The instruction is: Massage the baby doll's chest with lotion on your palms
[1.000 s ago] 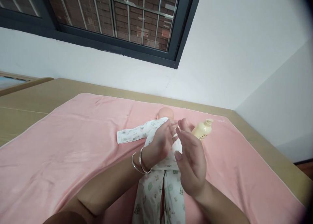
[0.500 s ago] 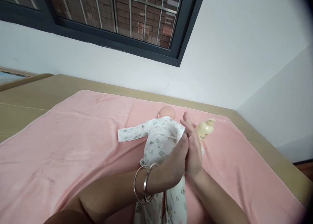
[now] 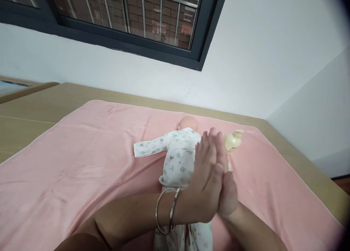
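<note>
Left hand (image 3: 205, 189) and right hand (image 3: 230, 193), apart earlier, now press palm to palm, fingers straight, holding nothing; doll (image 3: 179, 165) lies beyond. I'd say palm-rubbing; next move calls for parting.

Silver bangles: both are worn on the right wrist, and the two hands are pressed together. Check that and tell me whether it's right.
Wrong wrist: the head view shows both silver bangles on the wrist of the left hand, not the right. The rest stands: the left hand is pressed together with the right hand.
</note>
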`<state>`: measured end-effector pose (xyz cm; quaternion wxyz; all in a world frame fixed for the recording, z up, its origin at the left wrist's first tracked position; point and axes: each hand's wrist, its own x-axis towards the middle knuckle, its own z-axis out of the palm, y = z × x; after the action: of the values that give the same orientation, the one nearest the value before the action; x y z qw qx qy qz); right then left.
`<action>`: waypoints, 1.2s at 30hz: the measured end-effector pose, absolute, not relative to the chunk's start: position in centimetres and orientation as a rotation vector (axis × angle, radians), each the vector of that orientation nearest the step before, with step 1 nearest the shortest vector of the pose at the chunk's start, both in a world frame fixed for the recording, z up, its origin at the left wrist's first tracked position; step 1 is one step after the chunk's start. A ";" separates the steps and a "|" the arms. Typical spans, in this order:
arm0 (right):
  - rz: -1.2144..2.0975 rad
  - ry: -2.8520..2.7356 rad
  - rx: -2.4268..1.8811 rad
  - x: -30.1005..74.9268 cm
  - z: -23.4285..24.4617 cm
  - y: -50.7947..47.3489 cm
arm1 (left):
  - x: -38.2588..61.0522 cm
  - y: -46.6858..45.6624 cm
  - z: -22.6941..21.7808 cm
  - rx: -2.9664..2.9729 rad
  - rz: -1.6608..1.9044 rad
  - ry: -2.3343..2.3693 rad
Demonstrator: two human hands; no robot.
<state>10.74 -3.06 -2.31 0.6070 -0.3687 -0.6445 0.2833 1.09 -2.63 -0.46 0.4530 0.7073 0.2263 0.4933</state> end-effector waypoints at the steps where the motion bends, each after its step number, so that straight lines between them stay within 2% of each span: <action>1: 0.657 -1.440 -0.863 11.1 -1.8 -2.6 | 1.2 -3.1 -0.4 1.746 1.155 0.506; 7: 0.452 -1.396 -0.941 11.0 -1.1 -2.3 | 1.0 -3.1 0.3 1.704 1.000 0.318; 17: 0.358 -2.099 -0.745 8.2 -3.7 -5.3 | -0.8 2.6 2.7 1.235 1.460 0.495; 21: 0.492 -1.958 -0.731 8.8 -3.7 -4.5 | -0.6 1.5 2.1 1.460 1.402 0.589; 27: 0.536 -1.632 -0.959 10.4 -2.1 -3.4 | 1.0 -2.6 -0.1 1.750 1.171 0.552; 32: 0.420 -1.440 -1.017 11.6 -0.2 -2.0 | 1.7 -4.2 -1.4 1.662 1.049 0.361; 36: 0.312 -1.412 -1.057 11.9 -0.1 -1.9 | 1.3 -3.5 -0.7 1.580 0.973 0.249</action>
<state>11.92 -1.87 -0.10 0.6251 -0.4608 -0.6152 0.1358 1.32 -3.46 -0.68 0.5928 0.6796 0.1072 0.4186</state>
